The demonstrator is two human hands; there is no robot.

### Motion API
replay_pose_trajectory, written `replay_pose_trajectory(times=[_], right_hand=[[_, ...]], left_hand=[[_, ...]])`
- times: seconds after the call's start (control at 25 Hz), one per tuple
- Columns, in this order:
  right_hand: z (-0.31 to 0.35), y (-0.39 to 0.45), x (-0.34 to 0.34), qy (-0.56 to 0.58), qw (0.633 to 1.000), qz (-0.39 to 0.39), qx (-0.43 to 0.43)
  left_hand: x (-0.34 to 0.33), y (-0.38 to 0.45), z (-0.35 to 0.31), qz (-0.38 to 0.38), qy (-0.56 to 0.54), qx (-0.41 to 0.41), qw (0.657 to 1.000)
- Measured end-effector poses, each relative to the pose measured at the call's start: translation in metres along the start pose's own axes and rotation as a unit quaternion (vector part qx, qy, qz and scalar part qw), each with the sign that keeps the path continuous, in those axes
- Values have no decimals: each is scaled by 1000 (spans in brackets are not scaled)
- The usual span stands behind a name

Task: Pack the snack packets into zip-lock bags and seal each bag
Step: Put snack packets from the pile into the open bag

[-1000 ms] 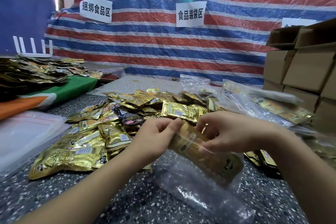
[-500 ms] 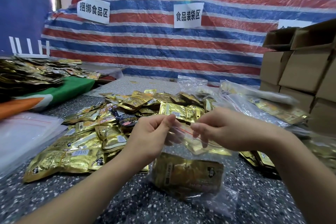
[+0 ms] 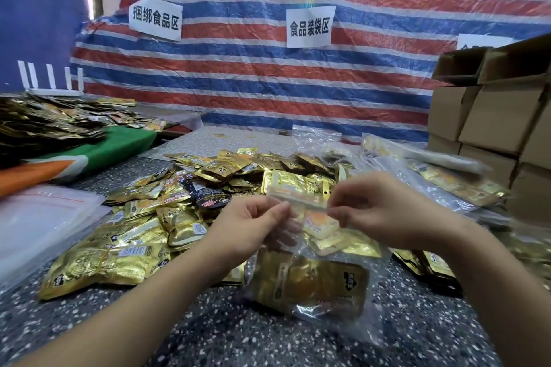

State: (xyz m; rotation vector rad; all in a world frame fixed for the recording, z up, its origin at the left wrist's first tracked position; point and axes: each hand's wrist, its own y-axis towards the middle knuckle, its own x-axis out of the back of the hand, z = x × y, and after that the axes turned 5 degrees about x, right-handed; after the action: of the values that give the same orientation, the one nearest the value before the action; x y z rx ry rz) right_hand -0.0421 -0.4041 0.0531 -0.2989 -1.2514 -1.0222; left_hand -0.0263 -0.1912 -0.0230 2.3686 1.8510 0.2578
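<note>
head | left hand (image 3: 253,225) and right hand (image 3: 375,211) pinch zip-lock bag (image 3: 301,202) top | gold packet (image 3: 313,280) inside (print blurred)

A makeshift packing workshop: paper zone signs (image 3: 310,26) hang on the red-and-blue striped plastic tarpaulin (image 3: 268,83); brown cardboard boxes (image 3: 504,116) stack right of it.

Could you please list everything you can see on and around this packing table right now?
zip-lock bag: one, clear, held up at centre, gold packets inside
loose snack packets: many, mostly gold, heaped centre-left
filled bags: several, clear, right
empty bags: a stack, clear, left edge
cardboard boxes: several, brown, stacked far right
paper signs: three, white, on striped tarp
table: one, dark speckled
left hand: pinching bag's top edge
right hand: pinching bag's top edge
</note>
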Motion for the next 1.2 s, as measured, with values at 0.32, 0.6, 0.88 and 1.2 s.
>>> replay_pose_trajectory(times=[0.32,0.6,0.88,1.2], right_hand=[[-1,19,7,43,994,-95,9],[-71,81,26,36,977,-90,-192],[-104,144,-5,-149,972,93,-154],[-128,193,-54,-200,950,197,-138]], left_hand=[[-7,-3,-5,-66,-1,-43,997],[-4,1,0,-77,25,-53,995],[-2,4,4,-89,22,-63,994],[-2,7,8,-104,14,-64,992]])
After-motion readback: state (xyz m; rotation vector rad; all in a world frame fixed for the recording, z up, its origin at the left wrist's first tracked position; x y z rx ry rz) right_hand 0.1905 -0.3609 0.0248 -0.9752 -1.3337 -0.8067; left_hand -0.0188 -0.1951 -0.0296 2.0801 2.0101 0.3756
